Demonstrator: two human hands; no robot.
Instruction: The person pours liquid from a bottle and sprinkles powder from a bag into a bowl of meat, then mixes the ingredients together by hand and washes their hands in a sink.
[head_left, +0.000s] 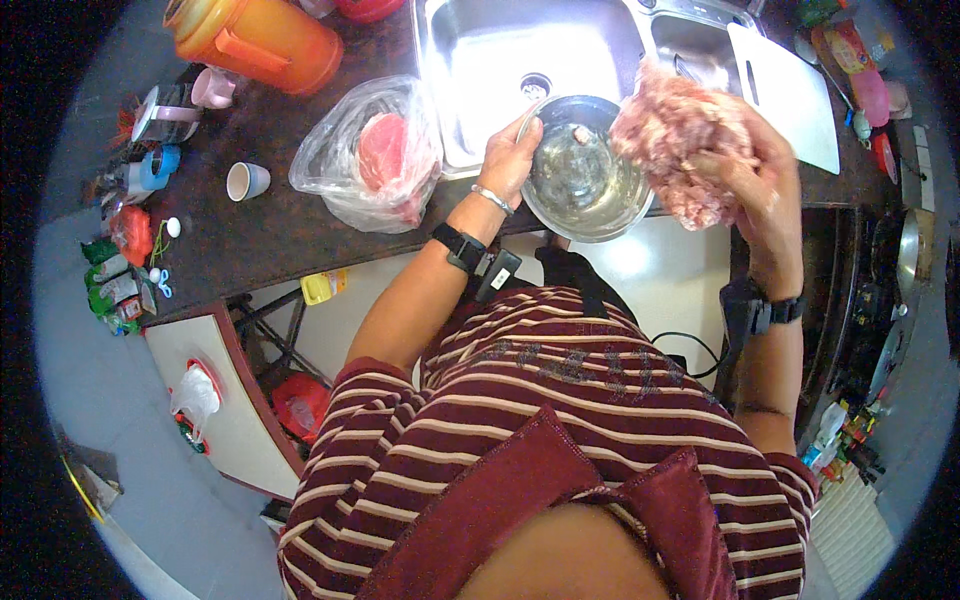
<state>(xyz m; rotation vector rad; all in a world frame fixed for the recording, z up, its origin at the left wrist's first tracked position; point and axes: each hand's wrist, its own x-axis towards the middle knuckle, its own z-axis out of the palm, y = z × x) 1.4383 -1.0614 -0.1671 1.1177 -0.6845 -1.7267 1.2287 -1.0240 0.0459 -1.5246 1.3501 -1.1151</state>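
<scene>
My left hand (511, 161) grips the rim of a round metal bowl (589, 176), which is tilted at the front edge of the sink. A small scrap of meat sticks inside the bowl. Just right of the bowl, my right hand (750, 169) holds up a large clump of raw ground meat (682, 146), blurred at its upper side. A clear plastic bag (322, 169) with a piece of raw red meat (384, 152) in it lies on the counter, left of my left hand.
A steel sink (480, 75) lies beyond the bowl, with a white cutting board (795, 105) leaning over its small right basin. An orange pitcher (262, 45), a small cup (247, 181) and a pink mug (213, 88) stand on the dark counter (300, 247) at left.
</scene>
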